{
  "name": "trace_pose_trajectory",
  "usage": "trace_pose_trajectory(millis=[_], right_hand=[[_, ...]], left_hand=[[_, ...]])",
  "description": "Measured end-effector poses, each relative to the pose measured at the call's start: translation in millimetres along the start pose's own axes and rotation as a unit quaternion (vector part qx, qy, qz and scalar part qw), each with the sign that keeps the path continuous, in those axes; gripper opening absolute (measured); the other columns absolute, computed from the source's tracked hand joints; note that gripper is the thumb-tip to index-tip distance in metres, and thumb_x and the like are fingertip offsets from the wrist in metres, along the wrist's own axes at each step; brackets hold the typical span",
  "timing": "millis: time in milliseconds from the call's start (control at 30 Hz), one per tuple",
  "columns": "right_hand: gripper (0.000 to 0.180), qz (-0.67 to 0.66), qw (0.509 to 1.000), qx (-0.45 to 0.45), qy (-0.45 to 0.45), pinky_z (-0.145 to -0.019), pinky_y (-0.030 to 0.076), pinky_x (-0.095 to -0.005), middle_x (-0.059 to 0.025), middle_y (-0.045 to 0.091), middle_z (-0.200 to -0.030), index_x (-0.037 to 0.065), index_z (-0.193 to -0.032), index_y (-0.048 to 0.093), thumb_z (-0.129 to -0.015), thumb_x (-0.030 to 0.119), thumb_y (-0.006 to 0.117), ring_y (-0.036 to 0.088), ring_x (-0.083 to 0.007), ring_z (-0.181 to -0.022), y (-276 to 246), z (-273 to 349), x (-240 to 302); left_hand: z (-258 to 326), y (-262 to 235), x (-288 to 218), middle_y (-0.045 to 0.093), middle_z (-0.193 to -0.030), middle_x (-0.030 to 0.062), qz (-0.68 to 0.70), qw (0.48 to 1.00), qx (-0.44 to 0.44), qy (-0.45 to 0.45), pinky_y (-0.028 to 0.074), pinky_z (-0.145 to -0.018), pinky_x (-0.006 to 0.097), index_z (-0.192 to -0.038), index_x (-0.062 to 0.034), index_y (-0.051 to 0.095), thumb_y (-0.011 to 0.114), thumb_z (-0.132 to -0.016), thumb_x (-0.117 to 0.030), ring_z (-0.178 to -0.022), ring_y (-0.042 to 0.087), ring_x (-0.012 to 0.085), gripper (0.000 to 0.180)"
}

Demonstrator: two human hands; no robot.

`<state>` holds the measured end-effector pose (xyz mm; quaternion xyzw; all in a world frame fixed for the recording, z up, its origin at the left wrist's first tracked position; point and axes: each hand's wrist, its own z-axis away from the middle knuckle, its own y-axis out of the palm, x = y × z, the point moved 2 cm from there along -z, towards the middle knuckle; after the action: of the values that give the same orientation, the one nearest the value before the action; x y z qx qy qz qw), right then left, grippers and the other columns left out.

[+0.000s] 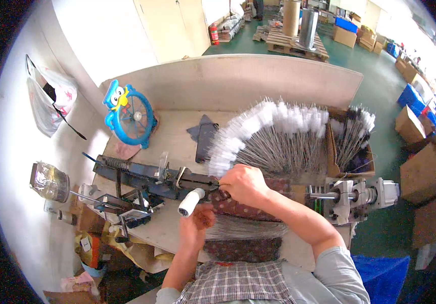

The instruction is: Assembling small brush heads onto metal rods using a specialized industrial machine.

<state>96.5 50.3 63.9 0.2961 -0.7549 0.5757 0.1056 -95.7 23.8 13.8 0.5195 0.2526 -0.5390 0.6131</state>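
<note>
My right hand is closed in a pinch at the middle of a long dark metal machine. What its fingertips hold is too small to make out. Lower and to the left, my left hand is blurred, just below a white elbow pipe that sticks out toward me; its fingers do not show clearly. A bundle of thin straight wires lies on the bench in front of me, over a dark dotted cloth. Beyond my right hand, many white-tipped wire brushes lie fanned out.
A cardboard box of dark-tipped brushes stands right of the white ones. A motor with a chuck sits at the bench's right end. A blue bird-shaped fan and a dark phone are behind the machine. A low board edges the back.
</note>
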Motion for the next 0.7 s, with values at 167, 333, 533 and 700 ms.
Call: trace_pose_trajectory(millis=[167, 333, 533, 700], right_hand=[[0.012, 0.051, 0.998, 0.036, 0.022, -0.067, 0.048, -0.0393, -0.0047, 0.063, -0.073, 0.013, -0.074, 0.068, -0.071, 0.023, 0.063, 0.060, -0.0263, -0.077, 5, -4, -1], [0.013, 0.074, 0.995, 0.046, 0.042, -0.067, 0.048, -0.0403, -0.0049, 0.063, -0.071, 0.012, -0.074, 0.069, -0.071, 0.024, 0.063, 0.060, -0.0269, -0.076, 0, -4, 3], [0.011, 0.060, 0.997, -0.025, -0.038, -0.068, 0.049, -0.0382, -0.0044, 0.064, -0.077, 0.010, -0.079, 0.068, -0.073, 0.019, 0.064, 0.060, -0.0256, -0.075, -22, 9, 15], [0.013, -0.007, 0.988, -0.130, -0.079, -0.064, 0.051, -0.0347, -0.0067, 0.063, -0.081, 0.007, -0.084, 0.064, -0.072, 0.007, 0.061, 0.062, -0.0248, -0.073, -39, 52, 17]], left_hand=[[-10, 27, -6, 0.055, -0.063, 0.0056, 0.153, 0.980, 0.061, -0.114, 0.047, -0.057, 0.033, -0.084, -0.0042, 0.060, 0.046, -0.090, -0.043, -0.062, 0.057, 0.0179, 0.041], [-44, 6, 22, 0.056, -0.053, 0.0023, -0.308, 0.948, 0.049, 0.070, 0.040, -0.050, 0.028, -0.061, -0.0003, 0.064, 0.068, -0.075, -0.044, -0.051, 0.049, 0.0092, 0.046], [-45, -2, 38, 0.058, -0.061, 0.0030, -0.318, 0.945, 0.049, 0.054, 0.040, -0.052, 0.028, -0.069, 0.0012, 0.064, 0.066, -0.078, -0.042, -0.055, 0.050, 0.0100, 0.044], [-30, 35, 38, 0.060, -0.072, 0.0087, 0.088, 0.994, 0.061, -0.034, 0.050, -0.059, 0.029, -0.090, 0.0000, 0.056, 0.059, -0.083, -0.010, -0.064, 0.059, 0.0167, 0.012]])
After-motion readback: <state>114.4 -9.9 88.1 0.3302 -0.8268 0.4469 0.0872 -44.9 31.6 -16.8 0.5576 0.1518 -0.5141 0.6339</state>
